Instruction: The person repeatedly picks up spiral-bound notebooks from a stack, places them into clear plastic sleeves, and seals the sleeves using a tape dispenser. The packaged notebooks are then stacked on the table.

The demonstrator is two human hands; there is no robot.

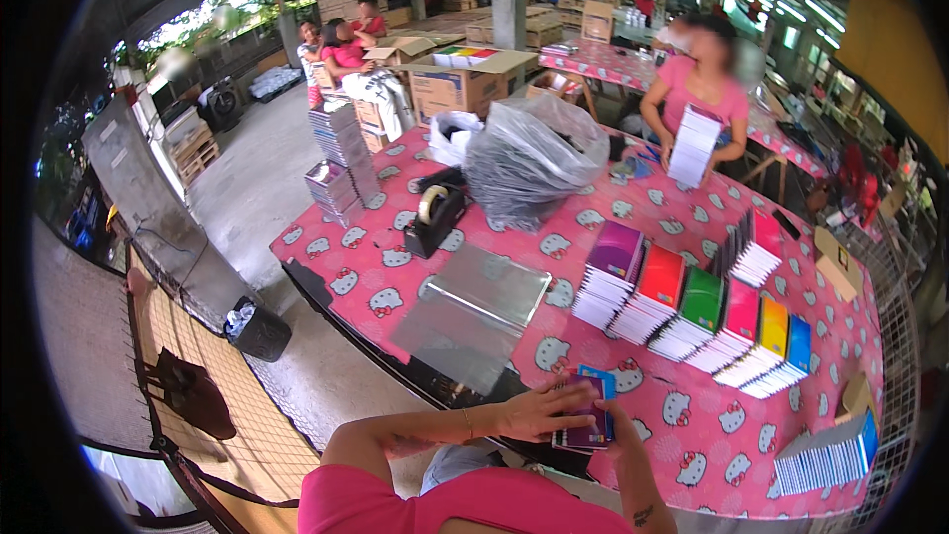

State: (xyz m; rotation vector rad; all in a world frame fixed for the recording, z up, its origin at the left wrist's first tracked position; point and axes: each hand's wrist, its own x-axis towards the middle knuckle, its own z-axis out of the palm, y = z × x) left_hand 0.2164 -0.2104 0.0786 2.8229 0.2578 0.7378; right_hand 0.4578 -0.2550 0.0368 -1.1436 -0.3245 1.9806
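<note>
At the near edge of the table lies a small stack of notebooks (590,431) with a purple cover on top. A bit of blue cover (599,377) sticks out at its far side. My left hand (542,409) rests across the purple cover, fingers stretched out to the right. The stack's right side is gripped by my right hand (622,425), whose fingertips are partly hidden. Clear plastic bags (474,311) lie flat just beyond my left hand. To the right stand several notebook piles, including purple (615,249), red (661,277), green (703,299) and blue (799,341).
A black tape dispenser (435,218) and a large plastic bag (529,163) stand farther back on the pink tablecloth (682,425). More notebooks are stacked at the far left (341,153) and near right (825,457). Across the table a person (697,89) holds a notebook stack (694,146).
</note>
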